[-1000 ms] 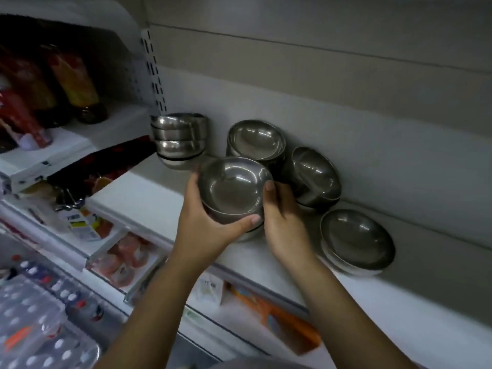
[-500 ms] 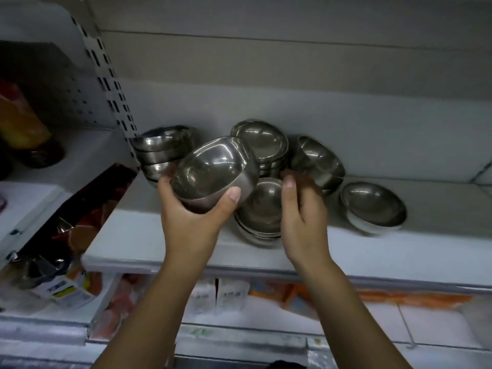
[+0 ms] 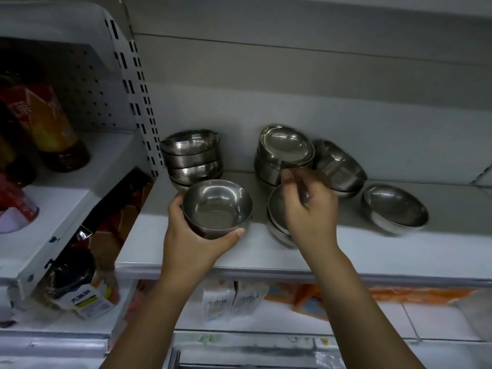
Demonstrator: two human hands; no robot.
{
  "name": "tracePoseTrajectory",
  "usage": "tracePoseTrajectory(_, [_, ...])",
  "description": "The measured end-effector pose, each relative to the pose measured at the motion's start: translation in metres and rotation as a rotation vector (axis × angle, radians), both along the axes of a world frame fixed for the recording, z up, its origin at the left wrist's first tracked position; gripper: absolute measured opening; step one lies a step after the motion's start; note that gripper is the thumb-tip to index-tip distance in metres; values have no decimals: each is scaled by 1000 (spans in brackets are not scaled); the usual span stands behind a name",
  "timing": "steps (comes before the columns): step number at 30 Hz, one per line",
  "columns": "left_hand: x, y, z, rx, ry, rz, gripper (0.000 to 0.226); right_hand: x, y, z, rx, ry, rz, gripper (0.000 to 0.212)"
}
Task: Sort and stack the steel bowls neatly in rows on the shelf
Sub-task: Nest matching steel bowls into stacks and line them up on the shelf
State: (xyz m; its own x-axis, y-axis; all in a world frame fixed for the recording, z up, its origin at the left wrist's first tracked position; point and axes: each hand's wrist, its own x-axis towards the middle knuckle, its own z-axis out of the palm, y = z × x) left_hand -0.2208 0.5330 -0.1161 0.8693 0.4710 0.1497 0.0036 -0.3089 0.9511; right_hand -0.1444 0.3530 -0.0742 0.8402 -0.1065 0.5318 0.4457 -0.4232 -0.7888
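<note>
My left hand (image 3: 186,235) grips one steel bowl (image 3: 217,209) from below and holds it upright over the white shelf (image 3: 149,235), just in front of the back-left stack of bowls (image 3: 191,158). My right hand (image 3: 308,209) hovers with loosely curled fingers and holds nothing. It covers most of a short front stack (image 3: 275,222). Behind it, a stack (image 3: 286,147) leans tilted against the back wall. Another tilted stack (image 3: 340,166) leans to its right. A low pair of bowls (image 3: 395,209) sits at the far right.
A slotted metal upright (image 3: 135,97) bounds the shelf on the left. Beyond it stand bottles (image 3: 58,129) on a neighbouring shelf. Packaged goods (image 3: 226,299) lie on the shelf below. Bare shelf surface (image 3: 439,251) shows along the front right.
My left hand has taken the top bowl off the front stack, carried it left and levelled it. My right hand has let go of the front stack and risen above it.
</note>
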Motion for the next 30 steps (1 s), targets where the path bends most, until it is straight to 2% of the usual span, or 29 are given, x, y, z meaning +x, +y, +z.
tracePoseTrajectory(5, [6,1,-3,99,73,-135,110,7,-8,-1,-38,0,-50,11])
tracePoseTrajectory(8, [11,5,-3,111,113,-186,116,20,-26,7,-11,-33,-123,8])
tracePoseTrajectory(10, [14,6,-2,72,102,-227,120,30,-42,13,-118,-61,-200,13])
tracePoseTrajectory(13, [21,3,6,2,65,-246,126,55,-61,16,-339,128,-277,33])
tracePoseTrajectory(15, [26,-2,10,-46,15,-223,122,69,-68,17,-447,254,-307,49])
tracePoseTrajectory(16, [27,-6,10,-92,-18,-206,113,74,-71,16,-480,293,-327,51])
tracePoseTrajectory(18, [29,-11,8,-162,-52,-173,96,78,-76,14,-503,338,-349,38])
tracePoseTrajectory(20, [31,-13,4,-175,-58,-162,86,81,-79,11,-467,326,-333,24])
tracePoseTrajectory(23, [33,-12,-1,-160,-64,-153,66,80,-81,8,-351,288,-331,19])
tracePoseTrajectory(30, [33,-13,-2,-146,-75,-150,65,70,-79,12,-29,145,-288,19])
